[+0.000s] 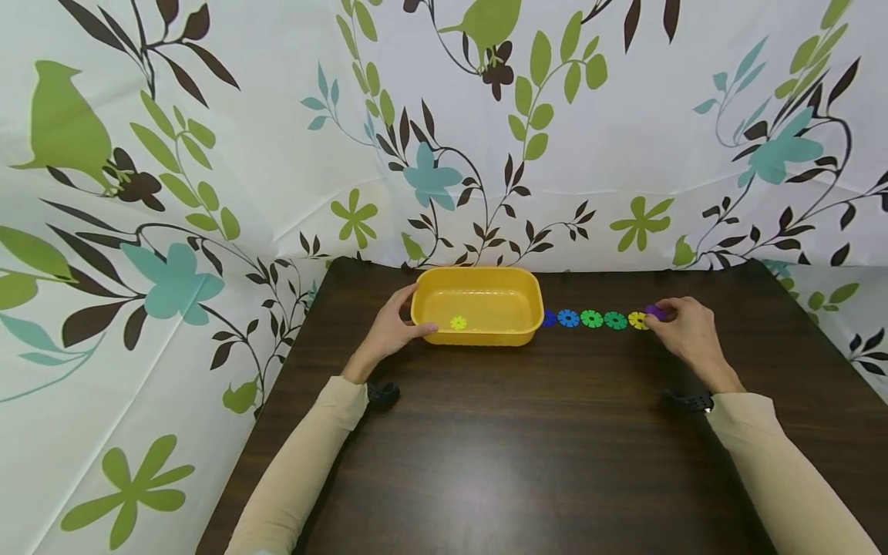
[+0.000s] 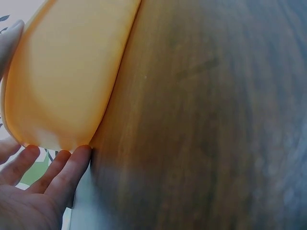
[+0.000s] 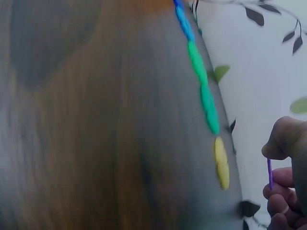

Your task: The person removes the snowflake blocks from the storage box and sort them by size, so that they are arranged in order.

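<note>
My left hand (image 1: pixel 390 330) grips the left end of a yellow plastic tub (image 1: pixel 486 338), thumb at the front and fingers around the end. Inside the tub lies a yellow-green notched disc (image 1: pixel 459 323). At the right end of a row of flat notched discs, my right hand (image 1: pixel 691 336) pinches a purple disc (image 3: pixel 270 173) between thumb and fingers. The row runs from a dark blue disc (image 1: pixel 550 317) beside the tub through a lighter blue disc (image 1: pixel 568 318) and two green discs (image 1: pixel 603 319) to a yellow disc (image 3: pixel 221 163) nearest that hand.
A dark wood-grain table (image 1: pixel 499 432) lies under everything. Behind it and on the left hangs a white cloth (image 1: pixel 264 139) printed with leaves, birds and flowers. Dark straps (image 1: pixel 383 395) are on both wrists.
</note>
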Action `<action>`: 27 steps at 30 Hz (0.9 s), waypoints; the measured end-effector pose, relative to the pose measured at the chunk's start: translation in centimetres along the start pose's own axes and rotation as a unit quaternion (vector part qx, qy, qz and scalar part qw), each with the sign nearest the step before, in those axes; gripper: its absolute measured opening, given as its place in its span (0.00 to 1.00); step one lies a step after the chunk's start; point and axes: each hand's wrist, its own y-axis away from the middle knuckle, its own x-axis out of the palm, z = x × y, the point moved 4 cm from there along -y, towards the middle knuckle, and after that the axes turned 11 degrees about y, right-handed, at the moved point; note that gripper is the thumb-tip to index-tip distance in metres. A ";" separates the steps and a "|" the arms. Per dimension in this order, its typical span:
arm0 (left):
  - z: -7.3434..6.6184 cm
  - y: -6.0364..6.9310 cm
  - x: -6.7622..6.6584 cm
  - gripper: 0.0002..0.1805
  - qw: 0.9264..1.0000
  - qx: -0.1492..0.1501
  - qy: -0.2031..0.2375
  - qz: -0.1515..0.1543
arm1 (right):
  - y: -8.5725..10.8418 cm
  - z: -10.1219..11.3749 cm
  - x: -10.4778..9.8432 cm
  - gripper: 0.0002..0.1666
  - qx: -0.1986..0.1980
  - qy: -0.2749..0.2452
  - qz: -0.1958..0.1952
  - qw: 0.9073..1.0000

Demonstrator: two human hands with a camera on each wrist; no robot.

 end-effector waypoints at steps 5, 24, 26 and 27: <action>0.1 0.0 0.0 0.56 1.000 0.001 -0.001 -0.001 | -0.3 -1.7 0.4 0.23 -0.003 0.015 0.029 0.999; 0.0 0.1 0.1 0.57 1.000 -0.009 0.001 0.000 | -0.7 -4.0 1.2 0.25 -0.008 0.019 0.116 0.993; 0.0 0.1 0.1 0.57 1.000 -0.009 0.001 -0.001 | -0.8 -4.1 1.1 0.26 -0.004 0.019 0.123 0.992; -0.1 0.1 0.1 0.57 1.000 -0.008 0.003 0.000 | -0.7 -4.1 1.0 0.26 -0.001 0.019 0.122 0.992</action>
